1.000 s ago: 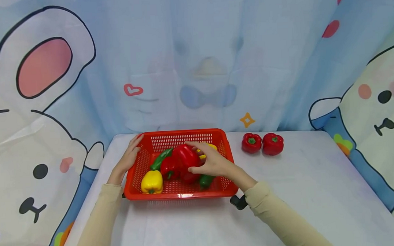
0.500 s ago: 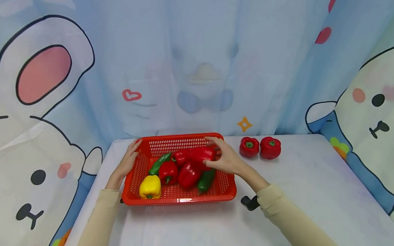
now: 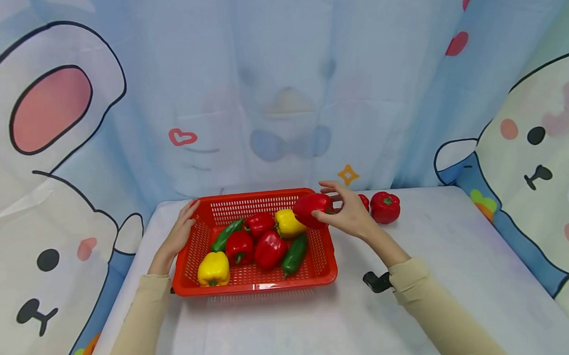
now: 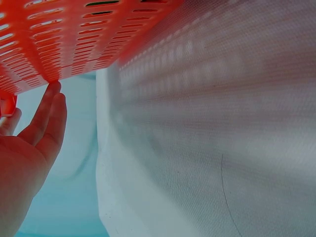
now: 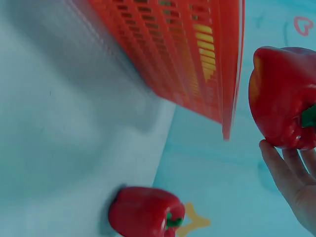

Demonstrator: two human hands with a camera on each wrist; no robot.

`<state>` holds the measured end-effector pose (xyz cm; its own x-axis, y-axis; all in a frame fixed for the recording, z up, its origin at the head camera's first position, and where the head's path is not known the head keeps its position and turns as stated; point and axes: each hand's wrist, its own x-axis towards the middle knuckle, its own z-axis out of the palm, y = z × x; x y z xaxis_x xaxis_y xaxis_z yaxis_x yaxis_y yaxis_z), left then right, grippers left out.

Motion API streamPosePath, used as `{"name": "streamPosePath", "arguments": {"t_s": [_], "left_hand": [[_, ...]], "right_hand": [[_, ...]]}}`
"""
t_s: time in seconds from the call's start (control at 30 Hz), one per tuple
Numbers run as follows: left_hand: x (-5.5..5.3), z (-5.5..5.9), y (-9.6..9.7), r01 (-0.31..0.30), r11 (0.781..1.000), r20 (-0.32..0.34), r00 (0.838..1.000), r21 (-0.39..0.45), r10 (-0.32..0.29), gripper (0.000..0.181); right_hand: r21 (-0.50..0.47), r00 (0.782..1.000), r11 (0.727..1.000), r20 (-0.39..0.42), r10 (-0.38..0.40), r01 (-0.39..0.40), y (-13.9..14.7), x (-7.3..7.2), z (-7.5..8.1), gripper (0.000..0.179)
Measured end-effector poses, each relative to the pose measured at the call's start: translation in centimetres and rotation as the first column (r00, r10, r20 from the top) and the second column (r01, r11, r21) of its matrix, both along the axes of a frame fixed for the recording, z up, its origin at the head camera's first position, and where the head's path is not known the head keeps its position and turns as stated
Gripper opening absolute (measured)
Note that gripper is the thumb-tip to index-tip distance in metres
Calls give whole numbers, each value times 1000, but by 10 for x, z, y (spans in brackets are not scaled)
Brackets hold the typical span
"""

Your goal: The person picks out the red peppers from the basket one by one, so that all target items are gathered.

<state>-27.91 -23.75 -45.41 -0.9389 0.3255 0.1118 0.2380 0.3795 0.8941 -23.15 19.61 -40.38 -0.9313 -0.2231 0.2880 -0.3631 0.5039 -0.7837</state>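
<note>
My right hand [image 3: 352, 217] grips a red bell pepper [image 3: 310, 209] between thumb and fingers, raised over the right rim of the red basket [image 3: 289, 286]. In the right wrist view this held bell pepper [image 5: 281, 98] hangs beyond the rim, its green stem towards the hand [image 5: 296, 192]. At the basket's left side is my left hand [image 3: 178, 236], its fingertips near the back corner. The left wrist view shows its fingers [image 4: 52, 126] extended against the outer basket wall [image 4: 74, 39]. Inside lie yellow bell peppers [image 3: 214, 269], red bell peppers [image 3: 270, 250] and green peppers [image 3: 295, 255].
On the white table, right of the basket, a red bell pepper [image 3: 385, 207] stands near the back edge; another [image 3: 364, 201] beside it is partly hidden behind my right hand. A blue cartoon curtain [image 3: 281, 93] hangs behind the table.
My right hand has lifted the red bell pepper from the pile and carried it right to the basket's rim, uncovering a yellow bell pepper. My left hand stays at the basket's left side.
</note>
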Motion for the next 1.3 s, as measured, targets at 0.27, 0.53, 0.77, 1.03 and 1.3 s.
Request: {"name": "streamPosePath", "arguments": {"t_s": [0.27, 0.53, 0.77, 1.03, 1.3], "left_hand": [[-10, -20, -7, -10, 1000, -22, 1000, -8, 10, 54], [-10, -19, -10, -4, 1000, -35, 999, -22, 3, 54], [-10, -20, -9, 0, 1000, -4, 1000, 8, 0, 54], [-11, -16, -7, -14, 1000, 11, 1000, -12, 14, 54], [1, 3, 0, 5, 1000, 30, 1000, 16, -6, 53]], "right_hand": [[24, 995, 996, -54, -85, 87, 28, -1, 8, 58], [77, 988, 986, -56, -147, 151, 56, -5, 15, 57], [159, 976, 963, -54, -213, 219, 93, -4, 26, 65], [220, 950, 925, -79, -301, 311, 139, -3, 34, 75], [272, 926, 885, -87, -368, 377, 179, 0, 20, 69]]}}
